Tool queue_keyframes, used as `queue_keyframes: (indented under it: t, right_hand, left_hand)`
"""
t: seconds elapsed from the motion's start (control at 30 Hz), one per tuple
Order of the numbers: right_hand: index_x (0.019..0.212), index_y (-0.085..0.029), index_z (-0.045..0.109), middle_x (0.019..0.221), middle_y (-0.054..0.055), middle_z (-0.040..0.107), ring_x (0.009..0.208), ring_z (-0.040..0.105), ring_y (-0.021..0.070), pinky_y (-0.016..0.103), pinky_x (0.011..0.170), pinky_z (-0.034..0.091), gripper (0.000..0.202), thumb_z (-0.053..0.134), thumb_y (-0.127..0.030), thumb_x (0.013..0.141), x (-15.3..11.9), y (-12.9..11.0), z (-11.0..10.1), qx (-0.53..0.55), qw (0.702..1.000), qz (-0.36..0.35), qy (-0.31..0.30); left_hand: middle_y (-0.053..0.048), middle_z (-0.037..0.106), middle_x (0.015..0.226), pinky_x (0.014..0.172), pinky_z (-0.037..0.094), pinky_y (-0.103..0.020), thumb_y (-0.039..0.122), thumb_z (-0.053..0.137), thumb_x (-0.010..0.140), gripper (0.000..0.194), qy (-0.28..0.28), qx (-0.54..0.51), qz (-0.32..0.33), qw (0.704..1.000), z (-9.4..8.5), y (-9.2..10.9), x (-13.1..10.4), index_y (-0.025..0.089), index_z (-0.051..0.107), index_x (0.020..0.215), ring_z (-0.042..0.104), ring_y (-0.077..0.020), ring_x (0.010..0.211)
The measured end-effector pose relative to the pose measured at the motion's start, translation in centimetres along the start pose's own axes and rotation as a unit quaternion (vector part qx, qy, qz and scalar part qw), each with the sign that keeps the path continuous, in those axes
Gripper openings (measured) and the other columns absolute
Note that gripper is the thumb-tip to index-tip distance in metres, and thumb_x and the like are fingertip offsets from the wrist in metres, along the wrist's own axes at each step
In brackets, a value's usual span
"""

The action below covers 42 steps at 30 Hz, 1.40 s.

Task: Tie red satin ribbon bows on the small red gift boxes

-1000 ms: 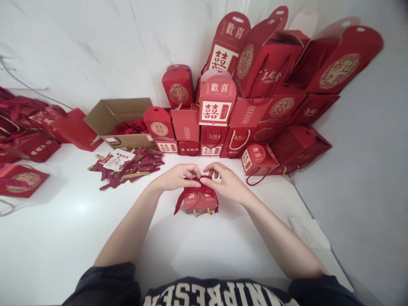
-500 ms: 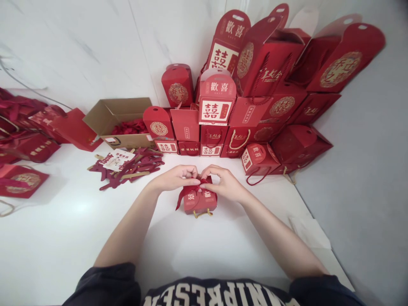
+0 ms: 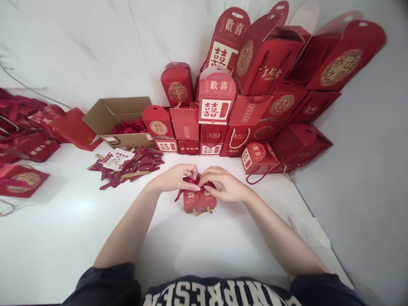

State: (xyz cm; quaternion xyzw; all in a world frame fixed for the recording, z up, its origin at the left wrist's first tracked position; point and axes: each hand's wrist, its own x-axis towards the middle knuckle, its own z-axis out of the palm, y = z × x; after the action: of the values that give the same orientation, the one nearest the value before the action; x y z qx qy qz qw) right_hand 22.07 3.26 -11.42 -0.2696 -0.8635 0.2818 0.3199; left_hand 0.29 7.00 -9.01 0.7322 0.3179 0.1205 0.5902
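Note:
A small red gift box (image 3: 200,203) with white characters and a gold cord handle (image 3: 202,211) stands on the white table in front of me. Over its top runs a dark red ribbon (image 3: 180,195), knotted or looped at the middle; its left tail hangs past the box edge. My left hand (image 3: 183,177) pinches the ribbon at the middle from the left. From the right, my right hand (image 3: 223,183) has its thumb and fingers closed on the ribbon, close against the left fingertips. The fingers partly hide the knot.
Red gift boxes (image 3: 216,102) are stacked along the back and right. A cardboard carton (image 3: 127,140) holds red ribbon pieces. Beside it lies a pile of dark red ribbons (image 3: 140,168) with a white card (image 3: 119,159) on top. More red boxes (image 3: 24,180) stand at the left.
My right fingers have shifted slightly left and over the knot, bending closer to the left fingertips. The ribbon around the middle looks more bunched. The box stays in place.

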Motion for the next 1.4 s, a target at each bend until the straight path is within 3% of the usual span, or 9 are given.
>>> queue_keyframes:
  t: [0.23,0.4,0.5,0.6,0.77,0.93,1.03,1.23,1.4]
  right_hand:
    - [0.086,-0.02,0.058,0.088,0.003,0.065,0.083,0.059,0.017,0.031,0.081,0.046,0.004,0.057,-0.018,0.083,-0.1,0.3,0.7,0.064,0.994,0.081,0.041]
    - [0.082,-0.021,0.052,0.086,0.001,0.064,0.079,0.058,0.0152,0.028,0.076,0.046,0.007,0.058,-0.018,0.082,-0.1,0.1,0.8,0.083,0.989,0.105,0.055]
    - [0.079,-0.021,0.052,0.085,0.0,0.064,0.078,0.058,0.015,0.028,0.077,0.045,0.007,0.058,-0.019,0.081,-0.1,-0.2,0.4,0.089,0.989,0.108,0.045]
    - [0.085,-0.02,0.056,0.087,0.001,0.064,0.081,0.059,0.015,0.029,0.08,0.046,0.003,0.055,-0.022,0.086,0.0,-0.1,0.1,0.119,0.984,0.123,0.04]
    - [0.092,-0.02,0.068,0.106,0.006,0.063,0.104,0.057,0.0189,0.037,0.099,0.04,0.014,0.057,-0.027,0.087,0.2,1.4,0.8,0.132,0.978,0.147,0.072]
    - [0.089,-0.018,0.071,0.112,0.008,0.065,0.107,0.059,0.0207,0.038,0.096,0.044,0.018,0.065,-0.033,0.081,0.3,2.2,1.6,0.293,0.937,0.184,0.042]
    - [0.08,-0.016,0.07,0.11,0.009,0.066,0.104,0.061,0.021,0.039,0.095,0.044,0.019,0.069,-0.035,0.078,0.3,2.0,1.6,0.314,0.927,0.199,0.053]
    - [0.078,-0.017,0.061,0.117,0.008,0.063,0.108,0.059,0.0202,0.039,0.096,0.043,0.015,0.066,-0.031,0.08,0.3,1.2,1.5,0.302,0.933,0.195,0.028]
    - [0.078,-0.019,0.062,0.128,0.009,0.057,0.124,0.049,0.021,0.041,0.108,0.031,0.009,0.067,-0.026,0.081,0.0,0.5,0.4,0.193,0.969,0.148,0.033]
  left_hand:
    - [0.003,0.064,0.078,0.067,0.042,-0.024,0.018,0.062,0.073,0.019,0.096,0.175,0.009,0.98,1.6,2.2,-1.0,0.019,0.053,0.089,0.056,-0.0118,0.068]
    - [0.001,0.063,0.081,0.065,0.041,-0.026,0.013,0.053,0.077,0.014,0.195,0.371,0.026,0.907,3.6,3.0,-1.1,0.021,0.055,0.088,0.058,-0.0163,0.071]
    - [-0.001,0.062,0.083,0.064,0.041,-0.027,0.011,0.051,0.077,0.013,0.211,0.44,0.049,0.872,4.2,2.3,-0.9,0.02,0.053,0.086,0.058,-0.0171,0.071]
    - [-0.001,0.06,0.082,0.065,0.042,-0.027,0.012,0.052,0.077,0.01,0.207,0.457,0.084,0.861,4.2,1.0,-0.9,0.02,0.052,0.083,0.056,-0.0162,0.071]
    - [-0.001,0.058,0.081,0.071,0.045,-0.025,0.012,0.05,0.083,0.008,0.239,0.428,0.158,0.857,4.1,-0.8,-1.2,0.019,0.05,0.08,0.056,-0.0136,0.074]
    - [-0.002,0.059,0.081,0.072,0.046,-0.025,0.013,0.047,0.087,0.011,0.238,0.439,0.18,0.848,4.3,-1.3,-1.4,0.019,0.052,0.08,0.056,-0.013,0.074]
    - [-0.002,0.06,0.081,0.071,0.047,-0.025,0.013,0.049,0.086,0.008,0.246,0.439,0.173,0.847,4.3,-1.4,-1.5,0.019,0.053,0.083,0.057,-0.0131,0.073]
    - [-0.003,0.061,0.082,0.073,0.048,-0.025,0.016,0.048,0.089,0.01,0.244,0.465,0.191,0.829,4.1,-1.7,-1.4,0.019,0.055,0.083,0.059,-0.0138,0.075]
    - [-0.003,0.059,0.079,0.07,0.047,-0.024,0.016,0.049,0.088,0.01,0.236,0.451,0.193,0.839,4.0,-1.4,-1.4,0.018,0.054,0.08,0.057,-0.0131,0.072]
